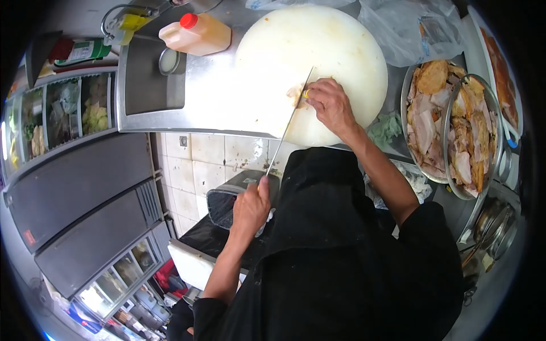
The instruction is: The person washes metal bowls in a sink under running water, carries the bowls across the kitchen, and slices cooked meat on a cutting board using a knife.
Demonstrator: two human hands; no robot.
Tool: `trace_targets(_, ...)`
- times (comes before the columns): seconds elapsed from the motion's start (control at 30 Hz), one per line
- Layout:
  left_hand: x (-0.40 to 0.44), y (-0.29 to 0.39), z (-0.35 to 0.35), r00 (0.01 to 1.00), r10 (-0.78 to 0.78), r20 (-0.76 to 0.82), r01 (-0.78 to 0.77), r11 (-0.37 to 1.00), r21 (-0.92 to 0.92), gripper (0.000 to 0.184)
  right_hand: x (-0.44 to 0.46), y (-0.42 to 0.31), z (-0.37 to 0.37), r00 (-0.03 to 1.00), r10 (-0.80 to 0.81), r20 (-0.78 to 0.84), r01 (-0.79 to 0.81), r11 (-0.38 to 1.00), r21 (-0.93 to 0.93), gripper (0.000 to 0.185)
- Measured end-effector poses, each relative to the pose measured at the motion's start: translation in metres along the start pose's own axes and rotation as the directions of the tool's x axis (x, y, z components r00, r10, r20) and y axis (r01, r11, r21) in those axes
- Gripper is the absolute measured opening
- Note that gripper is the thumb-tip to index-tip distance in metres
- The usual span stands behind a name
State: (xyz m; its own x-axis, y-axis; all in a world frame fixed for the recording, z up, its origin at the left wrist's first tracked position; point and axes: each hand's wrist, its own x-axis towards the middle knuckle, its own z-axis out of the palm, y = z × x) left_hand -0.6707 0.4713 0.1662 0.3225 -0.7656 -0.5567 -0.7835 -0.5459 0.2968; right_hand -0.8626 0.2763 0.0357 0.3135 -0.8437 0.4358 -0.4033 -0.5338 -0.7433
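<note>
A long, thin knife [282, 136], seen almost edge-on, reaches from my left hand [250, 209] up over the round white cutting board [273, 45]. My left fingers are closed round its handle, out past the board's near edge. On the board, my right hand [331, 108] has its fingers curled together close to the blade. A small yellow thing [306, 94] shows at those fingertips; what it belongs to is hidden. Pale meat scraps [294, 92] lie beside the blade, across from my right hand.
Two metal trays of sliced cooked meat [424, 122] [471, 136] stand at right. Plastic bags [418, 28] lie behind them. A red-capped jug [199, 35] stands near the sink [151, 108]. Below the counter edge is a dark bin [227, 202]. Display fridges [65, 108] line the left.
</note>
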Motion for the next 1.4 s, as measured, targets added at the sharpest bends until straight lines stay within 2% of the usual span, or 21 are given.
trace_targets(0.17, 0.002, 0.010, -0.013, 0.994, 0.014, -0.105, -0.021, 0.997, -0.073, 0.055, 0.002, 0.000, -0.005, 0.998, 0.055, -0.043, -0.055, 0.998, -0.009, 0.017)
trace_targets(0.3, -0.023, 0.008, -0.024, 1.000, -0.017, 0.006, 0.017, 0.998, -0.058, 0.053, 0.001, -0.001, -0.007, 0.999, 0.022, -0.049, -0.022, 1.000, 0.003, 0.017)
trace_targets(0.4, -0.012, -0.009, 0.005, 1.000, 0.015, 0.004, -0.015, 1.000, -0.001, 0.053, 0.001, 0.000, -0.008, 0.999, 0.022, -0.040, -0.021, 0.999, 0.027, 0.018)
trace_targets(0.43, -0.003, -0.003, 0.006, 0.997, 0.078, -0.001, -0.078, 0.997, 0.021, 0.055, 0.002, 0.001, -0.009, 0.999, 0.019, -0.027, -0.018, 0.999, 0.028, 0.018)
trace_targets(0.53, 0.017, 0.020, -0.009, 1.000, 0.013, -0.003, -0.013, 1.000, -0.017, 0.056, 0.002, 0.004, -0.012, 1.000, 0.009, -0.009, -0.009, 1.000, 0.006, 0.019)
trace_targets(0.67, -0.005, 0.017, -0.019, 0.999, 0.021, -0.024, -0.023, 0.997, -0.079, 0.059, 0.001, 0.006, -0.018, 0.999, 0.012, -0.033, -0.013, 1.000, -0.018, 0.020)
trace_targets(0.8, -0.016, 0.003, -0.012, 0.996, -0.050, 0.073, 0.047, 0.998, 0.050, 0.058, -0.001, 0.008, -0.016, 1.000, 0.013, -0.022, -0.013, 1.000, 0.004, 0.016)
trace_targets(0.9, 0.006, 0.018, -0.008, 0.993, 0.103, 0.064, -0.105, 0.994, 0.022, 0.059, -0.001, 0.008, -0.016, 1.000, 0.001, -0.012, -0.001, 1.000, 0.005, 0.016)
trace_targets(1.0, 0.027, 0.020, -0.006, 1.000, 0.003, -0.005, -0.003, 0.999, 0.033, 0.059, 0.003, 0.009, -0.015, 0.999, -0.001, -0.036, 0.000, 1.000, -0.016, 0.015)
trace_targets(1.03, 0.021, 0.021, -0.009, 0.998, 0.040, -0.037, -0.043, 0.996, -0.083, 0.059, 0.000, 0.008, -0.015, 0.998, 0.015, -0.053, -0.016, 1.000, -0.019, 0.015)
trace_targets(1.13, 0.000, 0.017, -0.023, 0.997, -0.061, 0.048, 0.065, 0.995, -0.072, 0.060, -0.004, 0.008, -0.018, 0.997, 0.036, -0.070, -0.037, 0.999, -0.012, 0.015)
trace_targets(1.3, 0.004, 0.001, 0.002, 0.998, 0.053, 0.035, -0.054, 0.998, 0.039, 0.061, -0.002, 0.009, -0.019, 0.999, 0.020, -0.045, -0.021, 1.000, -0.009, 0.015)
trace_targets(1.4, 0.026, 0.022, -0.002, 0.998, 0.054, -0.011, -0.054, 0.999, -0.006, 0.061, -0.001, 0.011, -0.020, 1.000, -0.002, -0.008, 0.001, 1.000, -0.027, 0.016)
